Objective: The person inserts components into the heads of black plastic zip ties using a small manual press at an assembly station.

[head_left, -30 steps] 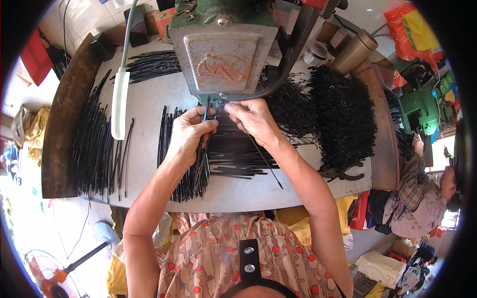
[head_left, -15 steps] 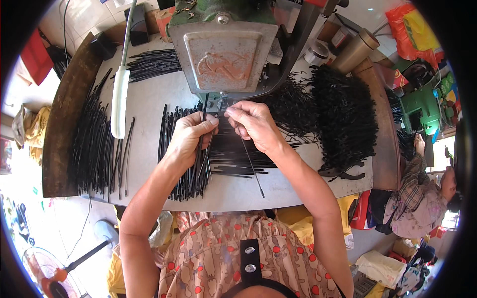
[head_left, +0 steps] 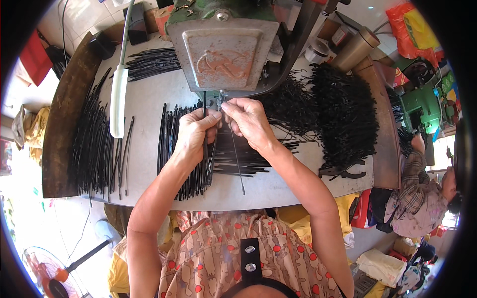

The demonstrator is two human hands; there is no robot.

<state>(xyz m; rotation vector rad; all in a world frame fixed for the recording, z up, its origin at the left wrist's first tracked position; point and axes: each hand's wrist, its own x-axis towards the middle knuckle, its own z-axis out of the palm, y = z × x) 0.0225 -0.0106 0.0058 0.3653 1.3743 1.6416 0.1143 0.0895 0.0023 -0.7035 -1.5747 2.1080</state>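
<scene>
My left hand (head_left: 196, 133) is closed, thumb against fingers, on several thin black rods (head_left: 204, 149) that run up toward the machine and down past my palm. My right hand (head_left: 250, 121) pinches a thin black rod (head_left: 237, 161) just under the machine head; its lower end hangs over the table toward me. Both hands' fingertips nearly meet below the green and grey machine (head_left: 223, 54), beside its small working point (head_left: 222, 94). Under my left wrist lies a row of black rods (head_left: 171, 144). Another bundle (head_left: 238, 161) lies crosswise between my hands.
More rods (head_left: 94, 149) lie at the left, with a white lamp (head_left: 119, 102) above the table (head_left: 144, 114). On the right are a dense black heap (head_left: 345, 116), pliers (head_left: 343, 172) and a flask (head_left: 355, 49). A co-worker (head_left: 415, 193) sits at another green machine (head_left: 422, 111) beyond.
My right hand has shifted slightly left and up, closer to my left hand. The hanging rod has swung left and stands more upright. My left hand still grips its rods.
</scene>
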